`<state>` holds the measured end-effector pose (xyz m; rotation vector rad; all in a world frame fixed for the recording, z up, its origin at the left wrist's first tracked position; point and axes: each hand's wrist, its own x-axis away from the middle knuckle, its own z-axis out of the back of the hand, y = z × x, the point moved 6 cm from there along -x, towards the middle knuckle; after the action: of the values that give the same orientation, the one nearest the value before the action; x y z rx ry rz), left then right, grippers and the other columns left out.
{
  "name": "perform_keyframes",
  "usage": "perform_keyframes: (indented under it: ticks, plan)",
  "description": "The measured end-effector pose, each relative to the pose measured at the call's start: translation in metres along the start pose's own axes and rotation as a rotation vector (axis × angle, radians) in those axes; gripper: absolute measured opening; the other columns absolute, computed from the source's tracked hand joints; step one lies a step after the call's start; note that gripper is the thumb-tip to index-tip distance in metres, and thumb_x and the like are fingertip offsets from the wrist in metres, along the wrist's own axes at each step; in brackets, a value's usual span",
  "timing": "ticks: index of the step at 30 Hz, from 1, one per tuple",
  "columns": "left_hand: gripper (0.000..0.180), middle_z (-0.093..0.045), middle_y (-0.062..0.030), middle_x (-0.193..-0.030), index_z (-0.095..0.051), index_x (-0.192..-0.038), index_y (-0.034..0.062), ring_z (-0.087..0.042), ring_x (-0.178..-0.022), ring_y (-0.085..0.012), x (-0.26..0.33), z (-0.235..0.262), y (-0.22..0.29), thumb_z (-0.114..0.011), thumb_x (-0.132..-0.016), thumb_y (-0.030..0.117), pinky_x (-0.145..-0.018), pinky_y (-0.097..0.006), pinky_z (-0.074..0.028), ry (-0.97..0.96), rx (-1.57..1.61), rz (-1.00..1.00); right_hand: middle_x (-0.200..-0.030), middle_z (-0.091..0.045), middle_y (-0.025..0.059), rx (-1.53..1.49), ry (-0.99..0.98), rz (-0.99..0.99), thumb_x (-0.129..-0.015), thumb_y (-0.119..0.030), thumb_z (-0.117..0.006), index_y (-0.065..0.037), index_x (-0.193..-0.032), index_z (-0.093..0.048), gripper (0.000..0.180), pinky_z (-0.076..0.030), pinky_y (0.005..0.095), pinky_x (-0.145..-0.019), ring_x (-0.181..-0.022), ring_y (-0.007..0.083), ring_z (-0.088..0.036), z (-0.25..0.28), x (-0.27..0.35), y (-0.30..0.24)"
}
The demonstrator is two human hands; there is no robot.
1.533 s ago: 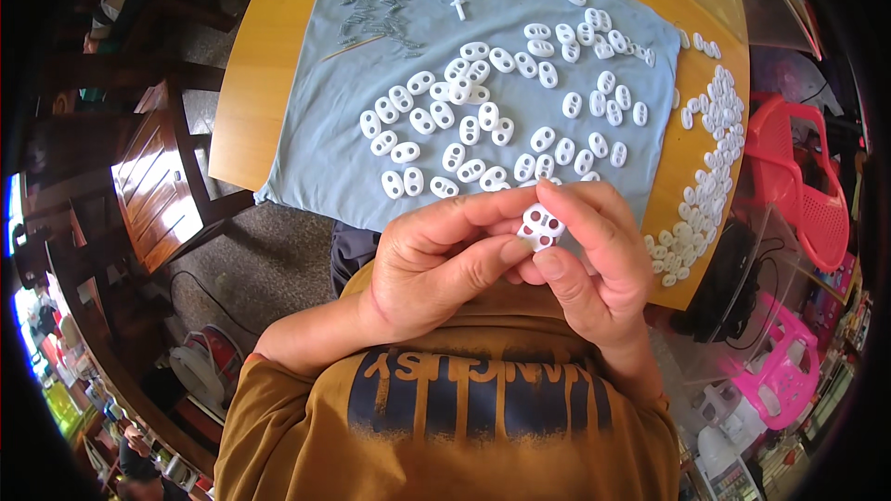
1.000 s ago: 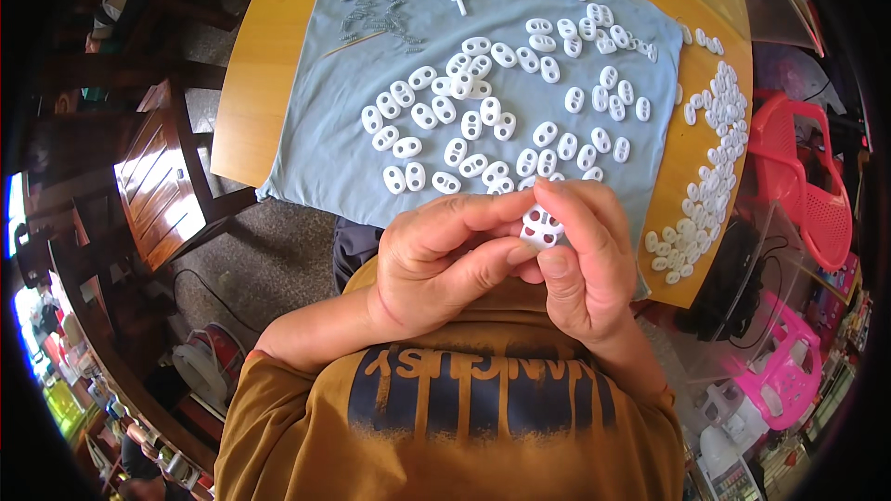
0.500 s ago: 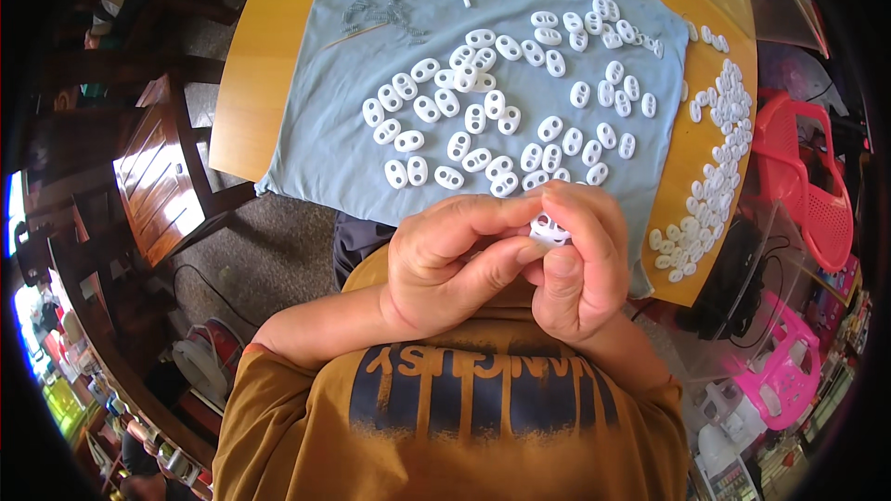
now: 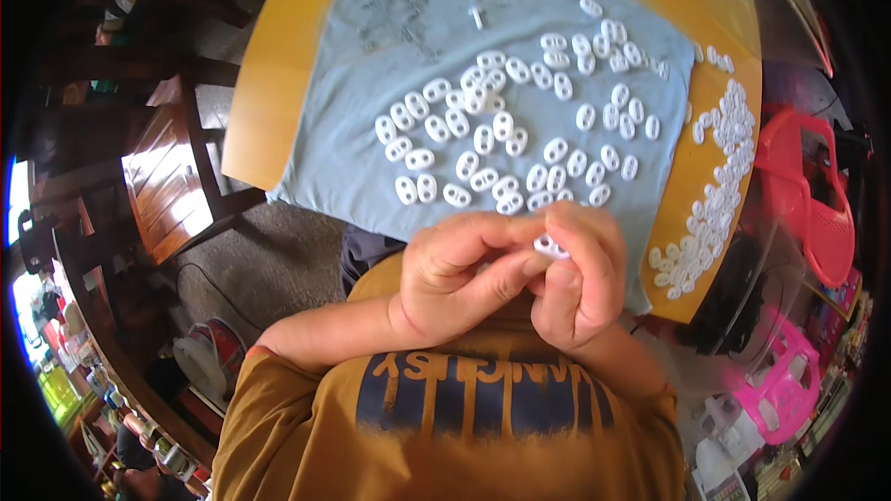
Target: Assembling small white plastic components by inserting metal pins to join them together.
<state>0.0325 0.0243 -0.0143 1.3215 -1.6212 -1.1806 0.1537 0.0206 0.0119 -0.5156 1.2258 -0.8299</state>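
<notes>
White plastic piece (image 4: 549,246) between left hand (image 4: 459,271) and right hand (image 4: 580,278).

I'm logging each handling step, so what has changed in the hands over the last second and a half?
Both hands closed tighter around the small white plastic piece: earlier it stood clear above the fingertips, now the left hand and right hand cover most of it. Nothing was picked up or let go. The loose white pieces on the blue cloth and the pile along the table edge lie as before.
</notes>
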Motion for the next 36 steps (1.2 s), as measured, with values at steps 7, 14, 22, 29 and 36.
perform_keyframes:
  ticks: [7, 14, 22, 29, 36]
  plan:
    - [0.019, -0.061, -0.0088, -0.093, -0.054, -0.104, -0.0029, -0.059, -0.078, -0.0137, -0.009, -0.01, -0.001, -0.053, -0.086, -0.003, -0.069, -0.026, -0.05, -0.034, 0.445, 0.37, -0.095, -0.056, 0.0153, 0.045, -0.066, -0.041, -0.086, -0.008, -0.052, 0.006, -0.114, -0.05, 0.032, -0.045, 0.0341, -0.064, -0.075, 0.0253, -0.055, 0.006, -0.004, -0.003]
    - [0.015, -0.059, -0.0074, -0.089, -0.057, -0.099, 0.0005, -0.055, -0.064, -0.0131, -0.071, 0.023, 0.027, -0.058, -0.085, 0.006, -0.06, -0.025, -0.046, 0.102, 0.246, 0.308, -0.092, -0.058, 0.0159, 0.039, 0.031, -0.223, -0.082, -0.008, -0.057, 0.007, -0.114, -0.05, 0.035, -0.045, 0.0342, -0.066, -0.077, 0.0261, -0.054, 0.025, 0.003, 0.01]
    - [0.017, -0.063, -0.0131, -0.09, -0.059, -0.092, -0.0041, -0.057, -0.08, -0.0165, -0.232, 0.138, 0.129, -0.049, -0.088, 0.01, -0.08, -0.027, -0.045, 0.218, -0.02, -0.217, -0.077, -0.058, 0.0077, 0.033, -0.014, -0.092, -0.071, 0.009, -0.059, 0.004, -0.098, -0.06, 0.028, -0.041, 0.0307, -0.054, -0.06, 0.0209, -0.053, 0.032, 0.0, 0.021]
    - [0.033, -0.062, -0.0137, -0.098, -0.051, -0.117, -0.0055, -0.058, -0.072, -0.0121, -0.176, 0.047, 0.056, -0.051, -0.088, 0.01, -0.066, -0.023, -0.045, 0.018, -0.446, 0.029, -0.073, -0.058, 0.0063, -0.034, -0.06, -0.117, -0.067, 0.008, -0.062, 0.003, -0.099, -0.06, 0.032, -0.04, 0.0291, -0.05, -0.057, 0.0193, -0.053, 0.027, 0.002, 0.03]
    - [0.027, -0.06, -0.0109, -0.093, -0.063, -0.099, 0.003, -0.059, -0.081, -0.0237, -0.151, -0.058, 0.023, -0.061, -0.074, -0.005, -0.067, -0.029, -0.047, -0.498, -1.116, -0.493, -0.073, -0.057, 0.0056, -0.098, -0.099, -0.112, -0.066, 0.006, -0.063, 0.003, -0.103, -0.057, 0.037, -0.041, 0.0307, -0.051, -0.058, 0.0196, -0.053, 0.027, 0.003, 0.031]
